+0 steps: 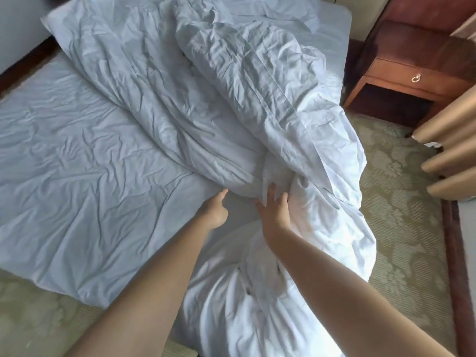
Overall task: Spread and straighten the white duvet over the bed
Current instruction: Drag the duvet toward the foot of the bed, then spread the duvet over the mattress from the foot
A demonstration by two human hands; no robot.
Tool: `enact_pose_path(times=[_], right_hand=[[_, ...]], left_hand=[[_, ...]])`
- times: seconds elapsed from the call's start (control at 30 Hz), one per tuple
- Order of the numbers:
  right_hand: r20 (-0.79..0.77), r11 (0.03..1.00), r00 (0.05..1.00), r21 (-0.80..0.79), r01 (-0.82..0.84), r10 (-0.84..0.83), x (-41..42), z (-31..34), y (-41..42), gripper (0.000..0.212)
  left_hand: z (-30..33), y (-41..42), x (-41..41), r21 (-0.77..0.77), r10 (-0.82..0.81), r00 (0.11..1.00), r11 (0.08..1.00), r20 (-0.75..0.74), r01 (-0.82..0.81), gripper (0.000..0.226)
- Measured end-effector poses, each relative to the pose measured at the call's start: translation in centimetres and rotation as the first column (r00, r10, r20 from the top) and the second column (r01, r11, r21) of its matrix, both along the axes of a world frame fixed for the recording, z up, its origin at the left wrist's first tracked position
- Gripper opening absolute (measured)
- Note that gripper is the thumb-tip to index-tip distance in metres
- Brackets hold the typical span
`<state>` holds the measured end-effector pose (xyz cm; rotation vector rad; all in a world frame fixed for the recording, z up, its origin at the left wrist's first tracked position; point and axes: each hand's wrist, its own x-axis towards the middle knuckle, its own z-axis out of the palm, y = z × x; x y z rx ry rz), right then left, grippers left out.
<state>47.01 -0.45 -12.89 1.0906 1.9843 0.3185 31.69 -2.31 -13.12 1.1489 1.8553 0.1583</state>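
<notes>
So the crumpled white cotton duvet (206, 104) lies bunched diagonally across the bed (64, 163), spilling off its near corner. Left hand (215, 211) curls loosely holding nothing, right hand (274, 215) spreads against the folds. Looks soft, bulky and floppy, so I'd grab an edge hem.

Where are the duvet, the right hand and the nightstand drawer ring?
duvet (206, 104), head view, crumpled middle.
right hand (274, 215), head view, back of hand.
drawer ring (415, 78), head view, metal pull.
</notes>
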Motion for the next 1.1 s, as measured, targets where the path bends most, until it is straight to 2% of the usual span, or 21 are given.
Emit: enact_pose_path(times=[0.07, 0.13, 0.2, 0.23, 0.3, 0.37, 0.43, 0.47, 0.53, 0.6, 0.67, 0.73, 0.8, 0.83, 0.87, 0.93, 0.97, 1.03, 1.07, 1.1], right_hand=[[0.058, 0.999, 0.998, 0.042, 0.013, -0.015, 0.1, -0.6, 0.8, 0.065], [0.034, 0.996, 0.997, 0.060, 0.063, -0.065, 0.8, -0.6, 1.7, 0.051], [-0.012, 0.985, 0.988, 0.083, 0.154, -0.153, 2.7, 0.0, 3.3, 0.043], [-0.033, 0.972, 0.978, 0.109, 0.210, -0.207, 3.9, 0.5, 4.3, 0.043], [-0.085, 0.928, 0.942, 0.166, 0.334, -0.324, 6.5, 1.5, 6.2, 0.043], [-0.131, 0.881, 0.902, 0.199, 0.430, -0.411, 8.5, 2.0, 7.2, 0.041], [-0.165, 0.858, 0.879, 0.198, 0.475, -0.448, 9.5, 1.7, 7.6, 0.038], [-0.196, 0.853, 0.870, 0.189, 0.487, -0.453, 9.7, 1.3, 7.8, 0.037], [-0.254, 0.844, 0.846, 0.156, 0.513, -0.468, 9.6, 0.4, 7.9, 0.037], [-0.291, 0.838, 0.828, 0.126, 0.530, -0.480, 9.3, -0.6, 7.9, 0.038], [-0.313, 0.830, 0.813, 0.117, 0.546, -0.491, 9.1, -1.3, 8.0, 0.039], [-0.318, 0.826, 0.805, 0.101, 0.555, -0.502, 9.2, -2.0, 8.3, 0.042], [-0.314, 0.825, 0.791, 0.043, 0.564, -0.525, 9.2, -2.7, 8.8, 0.045], [-0.311, 0.824, 0.788, 0.025, 0.566, -0.532, 9.1, -3.0, 9.1, 0.046], [-0.307, 0.821, 0.786, 0.020, 0.570, -0.537, 9.0, -3.2, 9.2, 0.047], [-0.289, 0.818, 0.793, 0.050, 0.573, -0.537, 8.5, -3.4, 9.4, 0.048], [-0.270, 0.814, 0.795, 0.063, 0.577, -0.542, 8.1, -3.3, 9.3, 0.050], [-0.225, 0.821, 0.812, 0.073, 0.566, -0.539, 7.5, -3.1, 9.0, 0.050], [-0.210, 0.839, 0.831, 0.076, 0.539, -0.515, 7.1, -2.8, 8.7, 0.045], [-0.209, 0.861, 0.853, 0.078, 0.502, -0.478, 6.8, -2.3, 8.5, 0.039]], left_hand=[[-0.1, 0.5, 0.0, 0.009, -0.087, 0.995, 0.996, -0.045, 0.087, 0.069], [-0.1, 1.6, -0.2, 0.043, -0.195, 0.970, 0.978, -0.143, 0.202, 0.072], [-0.4, 3.3, 0.0, 0.068, -0.219, 0.962, 0.970, -0.162, 0.232, 0.072], [-0.6, 4.2, 0.3, 0.077, -0.190, 0.973, 0.976, -0.131, 0.201, 0.071], [-0.7, 5.4, 1.5, 0.069, -0.039, 0.999, 0.997, 0.000, 0.039, 0.067], [-0.8, 5.9, 3.1, 0.017, 0.101, 0.990, 0.995, 0.093, -0.103, 0.057], [-1.3, 6.0, 4.8, -0.042, 0.142, 0.982, 0.990, 0.123, -0.138, 0.047], [-1.7, 6.2, 5.6, -0.090, 0.179, 0.975, 0.982, 0.131, -0.168, 0.052], [-3.4, 7.3, 6.5, -0.153, 0.313, 0.944, 0.943, 0.107, -0.295, 0.079], [-3.9, 8.7, 7.3, -0.191, 0.508, 0.851, 0.856, 0.135, -0.481, 0.097], [-3.4, 10.0, 8.5, -0.250, 0.686, 0.680, 0.728, 0.260, -0.639, 0.104], [-3.8, 11.1, 9.5, -0.282, 0.768, 0.553, 0.636, 0.323, -0.718, 0.111], [-4.7, 11.8, 10.1, -0.212, 0.801, 0.484, 0.572, 0.353, -0.792, 0.104], [-4.9, 12.1, 10.1, -0.138, 0.802, 0.492, 0.560, 0.338, -0.817, 0.091], [-4.7, 12.6, 10.1, -0.042, 0.781, 0.554, 0.589, 0.288, -0.807, 0.071], [-4.5, 13.5, 9.8, 0.159, 0.647, 0.754, 0.737, 0.117, -0.657, 0.034], [-4.3, 13.7, 9.6, 0.228, 0.565, 0.824, 0.797, 0.045, -0.559, 0.024], [-3.5, 13.9, 9.1, 0.326, 0.452, 0.892, 0.843, -0.001, -0.427, 0.010], [-3.1, 13.6, 8.7, 0.367, 0.409, 0.912, 0.850, -0.007, -0.378, 0.009], [-2.5, 13.4, 8.1, 0.409, 0.380, 0.924, 0.849, -0.032, -0.335, 0.021]])
